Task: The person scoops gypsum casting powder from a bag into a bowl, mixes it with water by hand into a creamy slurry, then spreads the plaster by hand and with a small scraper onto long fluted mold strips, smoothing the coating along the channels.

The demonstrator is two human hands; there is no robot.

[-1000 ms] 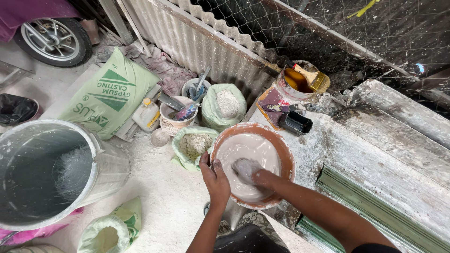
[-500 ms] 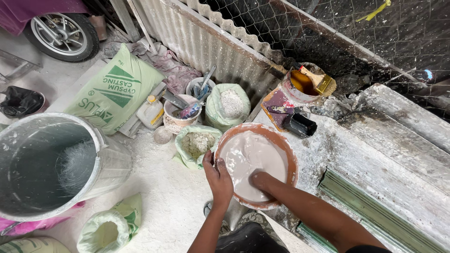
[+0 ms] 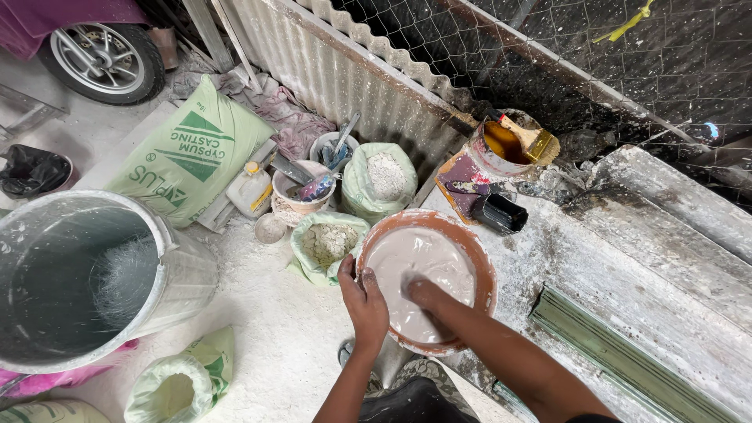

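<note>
White plaster dust covers the floor around a big grey drum (image 3: pixel 74 282) at the left edge, with a green gypsum sack (image 3: pixel 192 153) behind it. Further right, the left hand (image 3: pixel 364 301) curls its fingers over the near rim of the terracotta-coloured bowl (image 3: pixel 486 270), steadying it. Its right hand (image 3: pixel 419 291) is sunk in the pale plaster mix (image 3: pixel 423 262), fingers hidden, so I cannot tell their spread. Holding the rim firm and stirring down to the bottom looks wise, to break lumps.

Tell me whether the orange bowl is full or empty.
Nearly full: pale wet paste covers the orange bowl almost to its rim, and the right hand is sunk in it.
</note>
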